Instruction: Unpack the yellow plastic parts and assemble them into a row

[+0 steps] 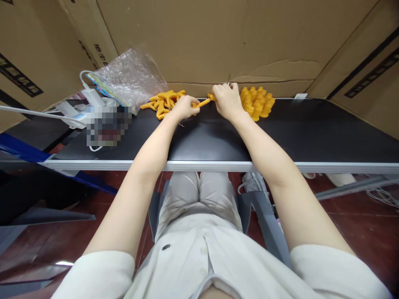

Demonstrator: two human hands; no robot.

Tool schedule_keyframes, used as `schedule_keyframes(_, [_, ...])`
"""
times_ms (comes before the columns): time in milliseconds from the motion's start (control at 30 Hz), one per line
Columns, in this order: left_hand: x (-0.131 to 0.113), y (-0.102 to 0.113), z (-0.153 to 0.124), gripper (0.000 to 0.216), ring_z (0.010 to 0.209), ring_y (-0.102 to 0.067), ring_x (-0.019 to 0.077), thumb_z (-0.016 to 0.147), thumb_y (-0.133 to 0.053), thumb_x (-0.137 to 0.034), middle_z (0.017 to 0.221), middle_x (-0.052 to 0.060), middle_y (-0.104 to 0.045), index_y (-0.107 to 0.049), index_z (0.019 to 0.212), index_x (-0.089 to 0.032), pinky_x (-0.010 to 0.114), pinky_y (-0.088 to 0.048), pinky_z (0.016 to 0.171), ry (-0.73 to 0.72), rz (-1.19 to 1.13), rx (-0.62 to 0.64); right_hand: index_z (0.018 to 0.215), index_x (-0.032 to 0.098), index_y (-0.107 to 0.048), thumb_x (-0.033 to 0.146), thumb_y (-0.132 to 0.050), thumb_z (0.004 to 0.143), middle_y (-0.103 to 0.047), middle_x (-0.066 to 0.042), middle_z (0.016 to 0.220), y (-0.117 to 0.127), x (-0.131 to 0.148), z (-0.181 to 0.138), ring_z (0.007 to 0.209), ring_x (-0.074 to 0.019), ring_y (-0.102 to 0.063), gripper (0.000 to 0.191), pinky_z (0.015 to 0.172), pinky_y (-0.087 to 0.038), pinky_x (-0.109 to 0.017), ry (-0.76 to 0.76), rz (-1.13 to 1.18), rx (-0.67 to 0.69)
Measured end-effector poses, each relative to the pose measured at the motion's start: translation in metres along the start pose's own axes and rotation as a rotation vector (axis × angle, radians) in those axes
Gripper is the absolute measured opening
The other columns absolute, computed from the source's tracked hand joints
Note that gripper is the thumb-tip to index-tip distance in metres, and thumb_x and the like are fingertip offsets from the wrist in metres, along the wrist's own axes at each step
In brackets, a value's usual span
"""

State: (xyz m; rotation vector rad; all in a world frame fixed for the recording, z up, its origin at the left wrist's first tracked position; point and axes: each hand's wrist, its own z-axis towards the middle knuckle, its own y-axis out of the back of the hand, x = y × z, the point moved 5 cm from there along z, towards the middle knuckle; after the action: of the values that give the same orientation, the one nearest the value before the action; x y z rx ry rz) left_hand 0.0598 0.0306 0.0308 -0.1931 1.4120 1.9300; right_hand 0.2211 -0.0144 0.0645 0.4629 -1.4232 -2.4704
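Between my hands stretches a thin ridged orange plastic piece (204, 103) that looks like a threaded rod. My left hand (184, 107) pinches its left end. At its right end, my right hand (227, 99) is closed around an orange part, mostly hidden by the fingers; a thin pointed metal tip (229, 81) sticks up behind that hand. Beside my left hand lies a pile of branched orange plastic pieces (166, 99). Just right of my right hand, several orange hollow cylinder-like parts (257, 104) stand upright in a tight group.
A clear plastic bag (131, 77) leans at the back left, near a white power strip with plugs (76, 118) and a blurred-out object (109, 126). Cardboard panels (205, 41) wall in the black table (212, 145), which has a metal front edge (205, 166).
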Motion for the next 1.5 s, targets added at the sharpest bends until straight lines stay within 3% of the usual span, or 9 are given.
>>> schedule_keyframes(167, [0.004,0.01,0.004,0.027,0.11,-0.069,0.0339,0.07,-0.067,-0.015,0.095,0.01,-0.077,-0.074,0.095,-0.021,0.048,-0.054,0.102,0.039,0.162,-0.093,0.136,0.013,-0.057,0.009,-0.029,0.098,-0.063,-0.019,0.131,0.007,0.003,0.0,0.127,-0.0341,-0.052,0.048,0.112,-0.03,-0.056,0.005,-0.011,-0.037])
schedule_keyframes(400, [0.031,0.037,-0.003,0.043,0.13,-0.064,0.0371,0.085,-0.054,-0.024,0.128,0.013,-0.074,-0.072,0.124,-0.028,0.055,-0.045,0.116,0.301,0.112,-0.315,0.134,0.014,-0.058,0.019,-0.032,0.1,-0.066,-0.021,0.129,0.004,-0.019,0.0,0.125,-0.0385,-0.055,0.042,0.11,-0.03,-0.06,-0.085,0.04,-0.055])
schedule_keyframes(633, [0.057,0.042,-0.004,0.05,0.139,-0.057,0.0371,0.084,-0.058,-0.035,0.13,0.013,-0.075,-0.07,0.131,-0.027,0.056,-0.039,0.123,0.304,0.059,-0.379,0.127,0.016,-0.058,0.029,-0.032,0.105,-0.066,-0.021,0.127,0.002,-0.026,0.002,0.122,-0.0383,-0.056,0.037,0.108,-0.031,-0.058,-0.116,0.058,-0.045])
schedule_keyframes(833, [0.06,0.036,-0.004,0.06,0.143,-0.051,0.0436,0.083,-0.055,-0.032,0.146,0.02,-0.065,-0.07,0.14,-0.02,0.066,-0.031,0.124,0.333,0.134,-0.291,0.116,0.016,-0.062,0.047,-0.045,0.106,-0.064,-0.025,0.13,0.011,-0.035,0.005,0.119,-0.0376,-0.054,0.036,0.104,-0.035,-0.058,-0.201,0.085,-0.005])
schedule_keyframes(967, [0.056,0.034,-0.004,0.048,0.143,-0.048,0.0431,0.085,-0.053,-0.031,0.138,0.016,-0.068,-0.077,0.127,-0.027,0.068,-0.029,0.124,0.34,0.145,-0.312,0.121,0.015,-0.066,0.033,-0.06,0.103,-0.061,-0.026,0.138,0.039,-0.051,-0.001,0.127,-0.0389,-0.056,0.026,0.107,-0.041,-0.055,-0.419,0.061,-0.095])
schedule_keyframes(1100, [0.051,0.031,-0.007,0.046,0.146,-0.041,0.0467,0.085,-0.059,-0.036,0.141,0.018,-0.062,-0.076,0.127,-0.03,0.071,-0.03,0.121,0.301,0.175,-0.313,0.135,0.007,-0.068,0.023,-0.058,0.102,-0.064,-0.026,0.139,0.071,-0.082,-0.02,0.128,-0.0394,-0.064,0.038,0.107,-0.049,-0.048,-0.733,0.059,-0.192])
schedule_keyframes(1300, [0.05,0.027,-0.008,0.05,0.148,-0.04,0.0463,0.086,-0.061,-0.034,0.147,0.018,-0.054,-0.072,0.134,-0.031,0.067,-0.032,0.122,0.275,0.197,-0.244,0.137,-0.002,-0.07,0.01,-0.076,0.088,-0.063,-0.034,0.139,0.081,-0.131,-0.052,0.134,-0.0404,-0.062,0.051,0.097,-0.048,-0.047,-1.02,0.107,-0.08])
schedule_keyframes(1433, [0.056,0.024,-0.003,0.052,0.148,-0.039,0.0462,0.086,-0.064,-0.039,0.145,0.017,-0.056,-0.068,0.137,-0.033,0.068,-0.03,0.123,0.239,0.18,-0.228,0.117,0.009,-0.082,0.043,-0.067,0.102,-0.063,-0.034,0.139,0.066,-0.142,-0.066,0.12,-0.0373,-0.068,0.041,0.083,-0.047,-0.053,-0.85,0.027,-0.119])
schedule_keyframes(1500, [0.059,0.023,-0.002,0.051,0.149,-0.038,0.046,0.085,-0.065,-0.038,0.145,0.017,-0.056,-0.068,0.136,-0.033,0.068,-0.03,0.123,0.234,0.181,-0.243,0.103,0.01,-0.085,0.057,-0.053,0.107,-0.066,-0.032,0.135,0.058,-0.142,-0.07,0.115,-0.0341,-0.069,0.057,0.082,-0.048,-0.053,-0.739,-0.045,-0.138])
